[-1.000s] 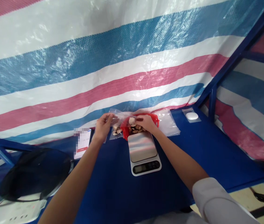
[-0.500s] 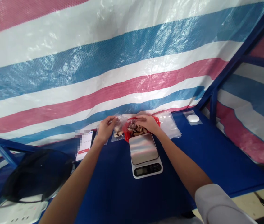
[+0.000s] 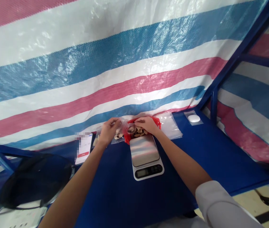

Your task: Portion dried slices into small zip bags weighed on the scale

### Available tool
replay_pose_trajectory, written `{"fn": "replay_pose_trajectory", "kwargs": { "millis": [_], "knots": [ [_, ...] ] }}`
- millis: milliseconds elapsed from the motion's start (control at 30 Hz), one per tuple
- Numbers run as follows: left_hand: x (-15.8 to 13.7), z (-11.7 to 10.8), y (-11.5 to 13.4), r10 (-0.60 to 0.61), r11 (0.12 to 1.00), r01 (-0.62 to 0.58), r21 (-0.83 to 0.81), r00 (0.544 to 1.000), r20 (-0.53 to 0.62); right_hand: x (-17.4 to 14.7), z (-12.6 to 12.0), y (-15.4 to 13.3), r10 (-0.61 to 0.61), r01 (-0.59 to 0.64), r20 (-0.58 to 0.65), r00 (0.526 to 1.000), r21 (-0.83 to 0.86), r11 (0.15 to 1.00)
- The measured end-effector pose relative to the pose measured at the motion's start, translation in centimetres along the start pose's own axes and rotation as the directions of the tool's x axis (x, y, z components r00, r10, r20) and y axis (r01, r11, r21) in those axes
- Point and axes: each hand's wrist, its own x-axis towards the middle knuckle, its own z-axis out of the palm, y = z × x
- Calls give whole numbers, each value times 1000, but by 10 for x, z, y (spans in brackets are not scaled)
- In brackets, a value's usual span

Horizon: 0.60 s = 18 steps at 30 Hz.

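Note:
My left hand (image 3: 109, 129) is closed, thumb and fingers pinching the edge of a clear plastic bag (image 3: 123, 123). Pale brown dried slices (image 3: 118, 134) show in the clear plastic beside it. Just to the right lies an opened red plastic bag (image 3: 127, 138) holding brown dried slices (image 3: 139, 132). Over these my right hand (image 3: 147, 124) reaches, fingers bent down into the red bag; its fingertips are partly hidden among the slices and plastic. In front stands a kitchen scale (image 3: 145, 151) with a bare steel plate.
Flat clear bags (image 3: 171, 125) lie right of the red bag. A white oval object (image 3: 193, 118) rests on a small bag farther right. To the left are a phone (image 3: 83, 149), a black bag (image 3: 34, 180) and a power strip (image 3: 15, 218). Striped sheeting (image 3: 101, 72) rises behind.
The view has shifted slightly, moving everything a little left. My left hand keeps its pinch on the clear bag; my right hand's fingers have shifted slightly over the slices.

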Motion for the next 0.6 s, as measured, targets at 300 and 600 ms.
{"fn": "replay_pose_trajectory", "kwargs": {
  "millis": [300,600],
  "knots": [
    [-1,-6,-3,-36,994,32,-108,999,-36,-2,-5,1,-45,40,-175,983,-35,999],
    [-5,-17,-2,16,995,-17,99,1000,9,-6,4,-7,21,-21,-3,1000,53,998]
  ]
}}
